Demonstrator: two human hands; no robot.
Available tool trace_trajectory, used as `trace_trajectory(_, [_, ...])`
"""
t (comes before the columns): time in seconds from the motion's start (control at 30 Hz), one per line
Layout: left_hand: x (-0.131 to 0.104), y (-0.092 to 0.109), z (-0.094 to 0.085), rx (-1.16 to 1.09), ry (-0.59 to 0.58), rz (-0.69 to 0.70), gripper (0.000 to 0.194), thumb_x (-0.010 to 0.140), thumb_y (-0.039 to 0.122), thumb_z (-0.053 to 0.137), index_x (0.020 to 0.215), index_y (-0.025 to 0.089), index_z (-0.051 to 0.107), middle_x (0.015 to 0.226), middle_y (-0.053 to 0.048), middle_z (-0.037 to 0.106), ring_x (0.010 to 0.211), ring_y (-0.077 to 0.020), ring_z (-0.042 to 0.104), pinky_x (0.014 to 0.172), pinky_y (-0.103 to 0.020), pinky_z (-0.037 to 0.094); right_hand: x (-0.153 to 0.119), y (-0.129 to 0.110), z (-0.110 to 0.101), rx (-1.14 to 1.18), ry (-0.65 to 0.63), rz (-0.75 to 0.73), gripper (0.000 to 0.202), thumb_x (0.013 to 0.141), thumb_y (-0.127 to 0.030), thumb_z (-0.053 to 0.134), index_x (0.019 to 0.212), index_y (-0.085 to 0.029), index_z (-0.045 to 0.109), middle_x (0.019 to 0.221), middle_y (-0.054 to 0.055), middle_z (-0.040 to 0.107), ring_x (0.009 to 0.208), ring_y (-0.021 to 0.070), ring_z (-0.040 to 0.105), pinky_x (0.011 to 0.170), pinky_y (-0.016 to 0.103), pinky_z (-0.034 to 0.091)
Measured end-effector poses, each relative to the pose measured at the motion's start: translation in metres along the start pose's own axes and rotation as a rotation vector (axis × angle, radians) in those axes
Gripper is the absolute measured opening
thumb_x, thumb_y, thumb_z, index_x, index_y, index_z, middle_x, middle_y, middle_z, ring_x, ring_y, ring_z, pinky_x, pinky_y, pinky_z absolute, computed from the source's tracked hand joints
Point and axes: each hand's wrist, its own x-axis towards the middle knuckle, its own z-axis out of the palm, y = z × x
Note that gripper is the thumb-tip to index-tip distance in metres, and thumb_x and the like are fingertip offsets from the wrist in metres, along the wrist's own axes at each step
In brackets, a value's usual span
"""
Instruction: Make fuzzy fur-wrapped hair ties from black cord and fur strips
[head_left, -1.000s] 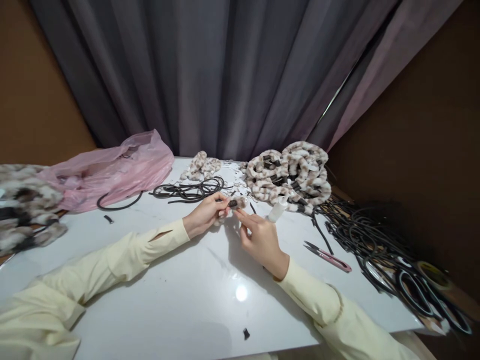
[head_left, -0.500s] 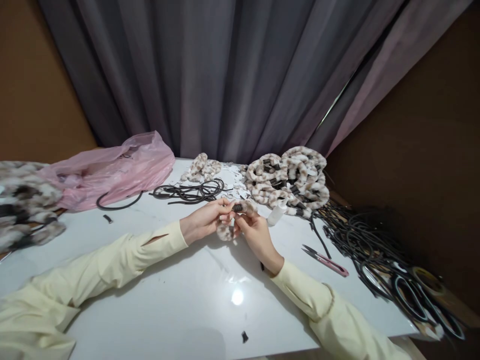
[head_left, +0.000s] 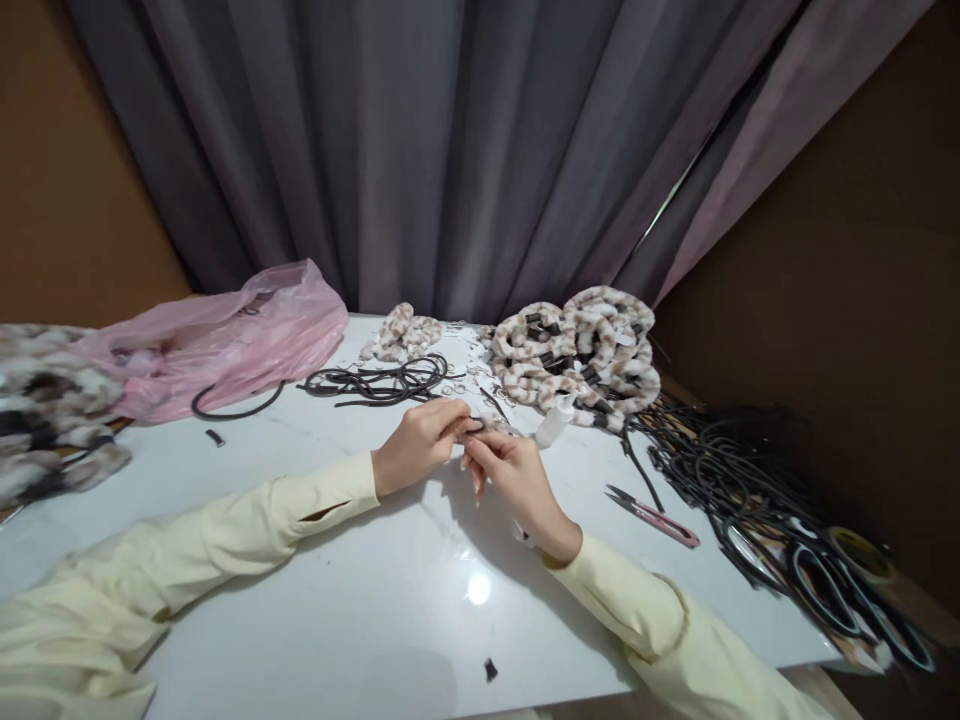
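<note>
My left hand point(head_left: 420, 442) and my right hand point(head_left: 521, 478) meet above the middle of the table, both closed in pinches. Between them is a furry brown-and-white strap point(head_left: 495, 424) with a dark end piece point(head_left: 476, 426). My fingers cover most of it, so its full shape is hidden. The left fingertips grip the dark end, while the right thumb and fingers pinch beside it. Just beyond the right hand stands a small white bottle point(head_left: 555, 422). Small metal rings point(head_left: 450, 392) lie scattered behind the hands.
Furry loops point(head_left: 611, 345) are heaped at the back right, with a smaller furry bundle point(head_left: 403, 333) nearby. Black cords point(head_left: 390, 382) lie behind the left hand; more cords point(head_left: 712, 470) fill the right edge. Pink-handled snips point(head_left: 652, 516) rest rightward. A pink plastic bag point(head_left: 225, 345) sits left.
The left hand has turned over the strap's dark end, its knuckles now higher. The furry part that hung below the fingers is out of sight. The right hand has shifted slightly down and right.
</note>
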Motion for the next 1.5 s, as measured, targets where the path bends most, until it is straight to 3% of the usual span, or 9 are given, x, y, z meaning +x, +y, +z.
trace_trajectory(0.2, [0.002,-0.005,0.003,0.081,-0.073,-0.001,0.021,0.087,0.021,0.040,0.068,0.019,0.047,0.063,0.000,0.051,0.062,-0.0129,0.047,0.061,-0.023,0.036,0.002,0.004,-0.003,-0.182,-0.029,-0.054,0.031,0.085,-0.028,0.046,0.056,-0.018,0.051,0.036,-0.007,0.041,0.031,0.0076,0.038,0.039,0.020,0.032])
trace_trajectory(0.4, [0.003,-0.007,0.003,0.118,-0.230,-0.091,0.020,0.088,0.021,0.041,0.069,0.018,0.044,0.062,0.002,0.050,0.058,-0.0121,0.047,0.057,-0.023,0.032,0.004,0.017,-0.008,-0.823,0.020,-0.395,0.017,0.081,-0.007,0.045,0.081,-0.014,0.060,0.074,0.005,0.062,0.061,0.0138,0.055,0.057,0.023,0.039])
trace_trajectory(0.53, [0.004,-0.008,0.005,0.152,-0.299,-0.118,0.018,0.088,0.020,0.040,0.072,0.018,0.046,0.065,0.000,0.053,0.059,-0.0128,0.049,0.058,-0.023,0.033,0.000,0.016,-0.011,-1.232,-0.045,-0.462,0.027,0.080,-0.001,0.041,0.098,-0.011,0.058,0.085,0.011,0.061,0.071,0.0183,0.056,0.056,0.025,0.037])
trace_trajectory(0.63, [0.004,-0.007,0.005,0.165,-0.324,-0.133,0.018,0.088,0.019,0.039,0.071,0.018,0.048,0.064,0.000,0.053,0.059,-0.0134,0.049,0.058,-0.024,0.033,-0.001,0.012,-0.013,-1.313,-0.054,-0.524,0.026,0.081,-0.001,0.041,0.099,-0.010,0.057,0.085,0.011,0.060,0.077,0.0203,0.055,0.054,0.026,0.035])
trace_trajectory(0.97, [0.006,-0.007,0.001,-0.023,-0.316,-0.207,0.023,0.087,0.024,0.041,0.068,0.017,0.052,0.060,0.002,0.053,0.056,-0.0112,0.047,0.057,-0.022,0.033,0.014,0.020,-0.023,-0.735,0.046,-0.495,0.026,0.080,-0.004,0.041,0.078,-0.016,0.064,0.072,0.003,0.062,0.062,0.0124,0.055,0.059,0.021,0.039])
trace_trajectory(1.2, [0.006,-0.009,-0.004,-0.162,-0.405,-0.244,0.025,0.088,0.033,0.041,0.077,0.016,0.056,0.061,0.004,0.050,0.059,-0.0100,0.043,0.058,-0.020,0.032,0.027,0.016,-0.034,-0.411,-0.018,-0.196,0.021,0.078,-0.019,0.050,0.064,-0.015,0.064,0.044,-0.003,0.050,0.042,0.0097,0.045,0.048,0.021,0.036])
trace_trajectory(1.3, [0.005,-0.008,-0.006,-0.158,-0.440,-0.254,0.020,0.084,0.036,0.050,0.079,0.017,0.055,0.055,0.007,0.043,0.054,-0.0091,0.040,0.054,-0.019,0.029,0.030,0.016,-0.040,-0.289,-0.086,-0.088,0.019,0.076,-0.028,0.055,0.066,-0.014,0.064,0.045,-0.004,0.049,0.037,0.0086,0.043,0.043,0.021,0.035])
trace_trajectory(1.4, [0.003,-0.006,-0.006,-0.128,-0.446,-0.181,0.016,0.083,0.032,0.052,0.078,0.017,0.054,0.059,0.006,0.047,0.052,-0.0081,0.040,0.053,-0.019,0.030,0.034,0.016,-0.046,-0.201,-0.194,-0.075,0.020,0.072,-0.033,0.060,0.066,-0.014,0.063,0.060,-0.001,0.055,0.043,0.0090,0.049,0.044,0.021,0.038])
trace_trajectory(1.5, [-0.002,-0.005,-0.004,-0.097,-0.408,0.041,0.016,0.085,0.028,0.050,0.074,0.017,0.052,0.060,0.004,0.051,0.053,-0.0085,0.044,0.056,-0.020,0.033,0.037,0.015,-0.051,-0.144,-0.315,-0.118,0.022,0.070,-0.035,0.064,0.066,-0.014,0.063,0.069,0.002,0.058,0.053,0.0100,0.053,0.054,0.023,0.044])
